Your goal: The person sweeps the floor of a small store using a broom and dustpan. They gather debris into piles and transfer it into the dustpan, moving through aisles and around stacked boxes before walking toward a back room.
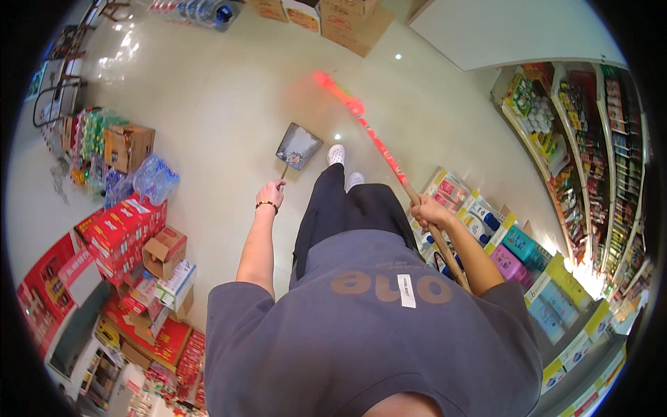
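Observation:
My left hand (270, 194), with a beaded bracelet at the wrist, grips the thin handle of a metal dustpan (300, 144). Some debris lies in the pan near its handle side. My right hand (431, 211) is closed around the wooden handle of a broom (383, 148), whose lower part is wrapped in red patterned material. The blurred red broom head (333, 88) is beyond the dustpan, up and to its right, apart from it. Whether its bristles touch the floor I cannot tell.
Laundry bottles (522, 245) and packs stand close on my right, with stocked store shelves (578, 151) farther out. Red cartons (122, 229), a brown box (127, 146) and bottled drinks are at left. Cardboard boxes (346, 18) stand ahead on the glossy tiled floor (208, 94).

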A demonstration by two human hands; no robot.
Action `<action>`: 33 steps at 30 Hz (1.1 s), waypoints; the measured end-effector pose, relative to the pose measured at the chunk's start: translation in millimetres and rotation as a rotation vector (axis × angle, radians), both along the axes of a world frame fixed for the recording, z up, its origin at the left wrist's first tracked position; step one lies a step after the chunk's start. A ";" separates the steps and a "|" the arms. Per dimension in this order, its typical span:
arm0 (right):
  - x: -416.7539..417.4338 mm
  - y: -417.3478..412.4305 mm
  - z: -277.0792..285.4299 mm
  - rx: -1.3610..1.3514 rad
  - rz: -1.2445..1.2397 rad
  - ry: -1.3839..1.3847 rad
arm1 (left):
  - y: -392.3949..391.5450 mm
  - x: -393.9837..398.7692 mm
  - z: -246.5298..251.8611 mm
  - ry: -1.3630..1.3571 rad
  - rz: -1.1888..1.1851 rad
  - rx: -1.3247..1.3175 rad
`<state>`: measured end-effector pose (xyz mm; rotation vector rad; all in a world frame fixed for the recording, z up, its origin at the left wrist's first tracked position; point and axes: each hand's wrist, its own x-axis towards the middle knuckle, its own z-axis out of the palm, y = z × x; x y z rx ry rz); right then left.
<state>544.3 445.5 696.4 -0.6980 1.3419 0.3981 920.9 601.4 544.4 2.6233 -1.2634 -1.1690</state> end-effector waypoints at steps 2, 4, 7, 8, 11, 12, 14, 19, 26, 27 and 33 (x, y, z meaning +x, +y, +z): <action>1.5 2.7 -1.9 -0.092 0.034 0.059 | 24.6 -4.3 2.0 0.000 0.034 -0.046; -2.2 8.4 -5.9 -0.163 0.035 0.097 | 49.7 -8.4 4.9 0.025 0.112 -0.047; -33.4 17.0 -29.5 -0.194 0.033 0.127 | 91.8 -17.5 8.8 0.027 0.203 -0.060; -40.2 21.2 -31.8 -0.217 -0.010 0.127 | 104.2 -20.8 9.9 0.023 0.240 -0.070; -56.8 39.7 -47.9 -0.163 0.033 0.149 | 151.6 -28.2 5.2 0.061 0.367 -0.085; -58.7 46.3 -55.5 -0.144 -0.014 0.112 | 162.4 -33.2 5.3 0.080 0.415 -0.096; -66.3 64.8 -64.5 -0.102 -0.112 0.086 | 184.8 -45.7 4.7 0.060 0.428 -0.087; -45.8 94.0 -76.4 -0.043 -0.044 0.001 | 250.7 -52.7 -1.5 0.063 0.509 -0.101; 17.1 142.9 -104.8 -0.137 0.177 -0.012 | 343.0 -58.5 -10.4 0.046 0.555 -0.025; 26.2 153.8 -111.0 -0.144 0.213 -0.007 | 355.7 -62.3 -11.9 0.044 0.554 -0.006; 72.7 221.8 -142.1 -0.216 0.505 0.016 | 432.0 -77.0 -31.1 0.017 0.481 -0.035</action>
